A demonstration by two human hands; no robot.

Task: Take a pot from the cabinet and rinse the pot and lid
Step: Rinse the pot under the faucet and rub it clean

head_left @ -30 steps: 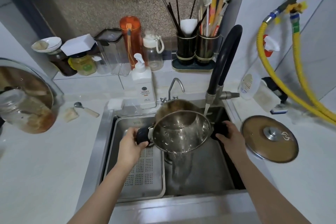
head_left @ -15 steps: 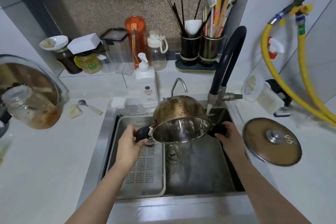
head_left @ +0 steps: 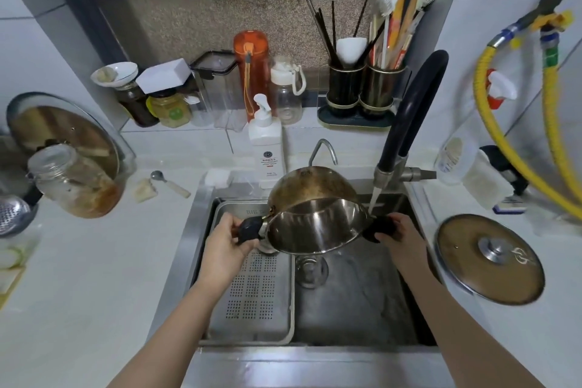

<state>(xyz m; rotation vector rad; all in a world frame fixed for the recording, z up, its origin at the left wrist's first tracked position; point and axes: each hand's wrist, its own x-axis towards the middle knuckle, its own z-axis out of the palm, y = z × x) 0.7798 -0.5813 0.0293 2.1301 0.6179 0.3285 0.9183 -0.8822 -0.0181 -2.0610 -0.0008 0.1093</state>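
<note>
A steel pot (head_left: 315,217) with two black side handles hangs over the sink (head_left: 352,296), tipped far over so its mouth faces down and toward me and its stained base points up. My left hand (head_left: 225,242) grips the left handle, my right hand (head_left: 401,238) the right one. The glass lid (head_left: 489,258) with a metal knob lies flat on the counter right of the sink. A thin stream of water runs from the black faucet (head_left: 406,123) just behind the pot's right side.
A perforated steel tray (head_left: 252,287) fills the sink's left half. Soap bottle (head_left: 266,142), jars, bottles and utensil holders (head_left: 362,94) line the back ledge. A large lid and a glass jar (head_left: 75,179) stand on the left counter. Yellow hoses (head_left: 548,123) hang at right.
The pot has been tipped further over, from mouth facing me with water pouring out to nearly upside down. The stream of poured water has stopped. Both hands stayed on the handles.
</note>
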